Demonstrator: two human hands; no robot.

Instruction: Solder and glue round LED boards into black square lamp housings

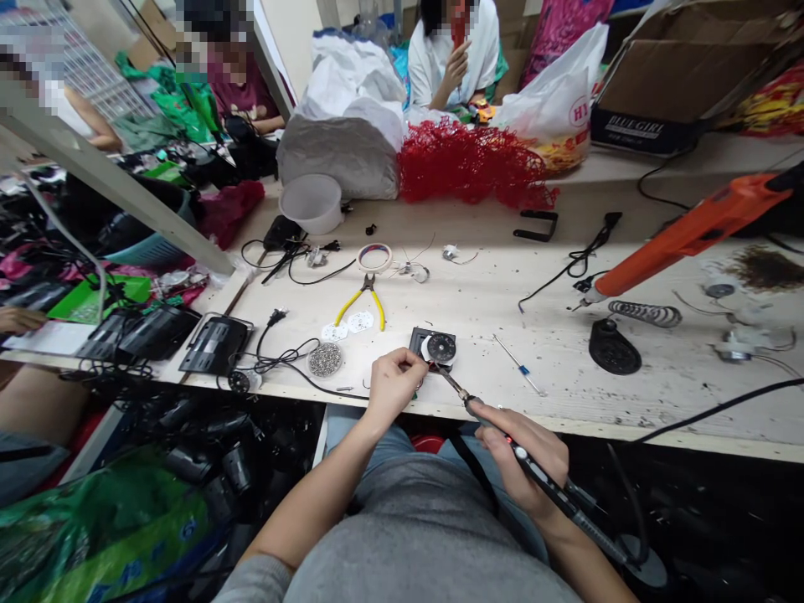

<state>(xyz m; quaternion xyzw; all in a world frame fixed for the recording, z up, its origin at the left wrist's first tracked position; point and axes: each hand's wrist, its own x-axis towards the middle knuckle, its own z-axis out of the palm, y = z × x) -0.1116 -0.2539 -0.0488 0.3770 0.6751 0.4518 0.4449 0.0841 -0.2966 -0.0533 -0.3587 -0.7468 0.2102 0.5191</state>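
Note:
My right hand (524,456) grips a soldering iron (453,383) like a pen, its tip at the near edge of a small black device with a round dial-like part (440,347). On the left side of that device, my left hand (397,377) has its fingers pinched together. What sits between those fingertips is too small to make out. Yellow-handled cutting pliers (368,301) lie beyond my left hand, with white discs (360,322) by the handles. A dish of small metal pieces (325,359) stands to the left. A thin rod with a blue collar (520,365) rests right of the device.
An orange electric screwdriver (684,239) reaches in from the right, above a coiled spring stand (645,314) and a black moulded part (614,346). Farther back are a white tub (311,203), red netting (471,163) and a cardboard box (678,84). Other people sit across and to the left.

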